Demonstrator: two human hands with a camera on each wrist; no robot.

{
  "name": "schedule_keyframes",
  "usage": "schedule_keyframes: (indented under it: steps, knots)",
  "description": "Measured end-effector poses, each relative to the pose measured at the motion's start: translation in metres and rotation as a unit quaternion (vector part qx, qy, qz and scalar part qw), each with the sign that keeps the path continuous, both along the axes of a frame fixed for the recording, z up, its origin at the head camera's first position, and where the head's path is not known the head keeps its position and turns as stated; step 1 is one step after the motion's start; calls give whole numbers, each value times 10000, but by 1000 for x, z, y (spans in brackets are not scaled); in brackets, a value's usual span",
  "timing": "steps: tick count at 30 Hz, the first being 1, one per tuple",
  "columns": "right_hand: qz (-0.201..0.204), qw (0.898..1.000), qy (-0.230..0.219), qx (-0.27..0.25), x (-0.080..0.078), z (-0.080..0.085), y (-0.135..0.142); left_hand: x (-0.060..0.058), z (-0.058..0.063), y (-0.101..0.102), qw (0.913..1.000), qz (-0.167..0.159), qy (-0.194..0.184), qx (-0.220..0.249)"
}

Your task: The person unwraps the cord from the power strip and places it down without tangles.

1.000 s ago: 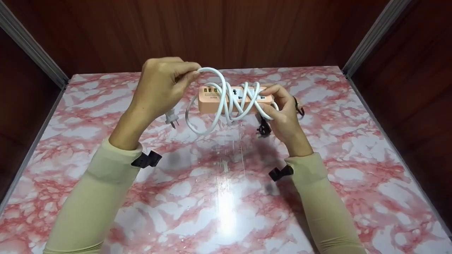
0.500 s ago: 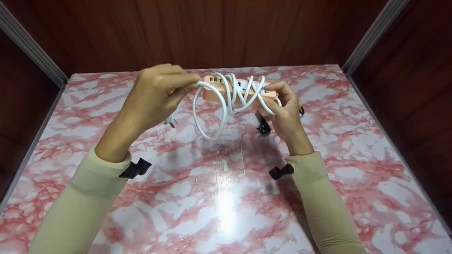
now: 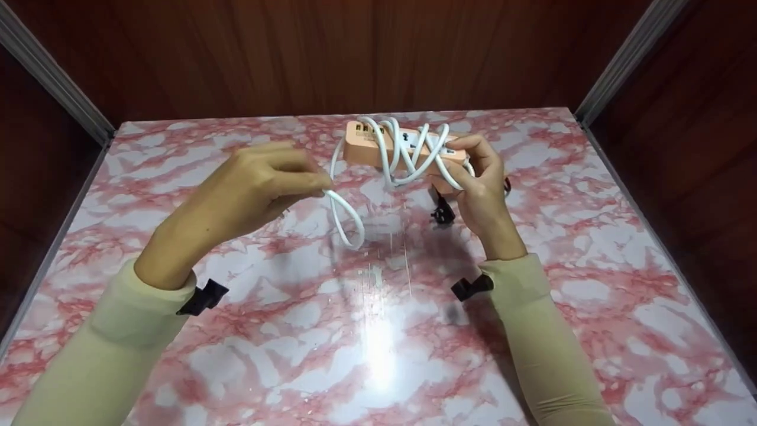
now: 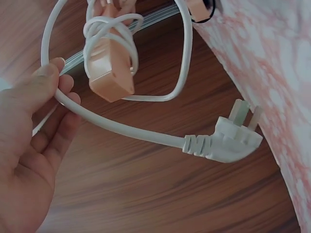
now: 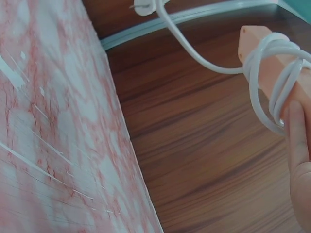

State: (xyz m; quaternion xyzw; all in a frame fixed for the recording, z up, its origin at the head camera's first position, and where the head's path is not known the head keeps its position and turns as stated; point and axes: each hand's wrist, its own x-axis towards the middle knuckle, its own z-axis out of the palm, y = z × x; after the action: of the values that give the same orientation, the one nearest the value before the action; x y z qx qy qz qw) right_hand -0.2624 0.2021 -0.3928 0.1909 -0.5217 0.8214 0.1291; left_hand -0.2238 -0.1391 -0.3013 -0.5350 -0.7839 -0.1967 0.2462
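Note:
An orange power strip [image 3: 362, 151] with a white socket face hangs above the table, its white cord [image 3: 353, 220] wound several times around it. My right hand [image 3: 484, 188] grips the strip's right end, thumb over a turn of cord. To the left, my left hand [image 3: 266, 184] pinches the cord between thumb and fingertips, and a loose loop droops beside it. In the left wrist view the white plug [image 4: 238, 140] dangles at the cord's free end, past the fingers. The head view hides most of that plug behind the left hand.
A black plug [image 3: 442, 214] lies on the pink-and-white marbled table [image 3: 331, 355], below the strip. Part of an orange block with a black cord [image 4: 210, 18] shows behind the right hand. Dark wood-grain panels [image 3: 355, 59] enclose the back and sides.
My left hand has moved down and left with the cord, drawing the loop off the strip's left end. The right hand has raised the strip slightly, tilting its left end up.

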Motion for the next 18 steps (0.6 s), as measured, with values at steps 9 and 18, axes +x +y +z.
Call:
schedule_keyframes:
  steps: [9,18]
  knots:
    - [30,9999,44,-118,1,0,1,1,-18,-11,9983,-4,19,-578]
    - [144,9997,73,-165,0,0,0,-6,-41,-27,9976,16,40,-698]
